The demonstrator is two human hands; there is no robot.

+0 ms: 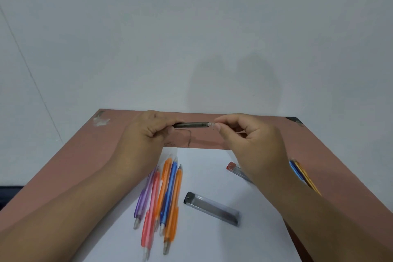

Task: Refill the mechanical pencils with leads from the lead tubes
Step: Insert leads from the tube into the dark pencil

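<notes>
a dark mechanical pencil [191,124] is held level above the far part of the reddish-brown table [70,168], close to the pale wall [191,27]. its left end is gripped by the left hand [146,130], whose fingers are curled round the barrel. its right end carries a small pale cap [211,124], which is pinched between the thumb and forefinger of the right hand [253,144]; the other fingers of that hand are loosely curled. whether the cap is seated on the barrel or just off it cannot be told.

a white sheet of paper [208,176] is spread on the near part of the table. on its left side five pencils are laid close together, roughly parallel and pointing away: a purple pencil [144,193] at the far left, a pink pencil [151,212] beside it, an orange pencil [165,181], a blue pencil [169,193] and a second orange pencil [173,210]. to their right a clear lead tube with a dark cap [212,208] is laid flat and slanted on the paper. a second lead tube with a red cap [234,168] is seen partly hidden under the right wrist. past that wrist, off the paper, two more pencils [302,174], one blue and one yellow, are laid side by side on the table.
</notes>
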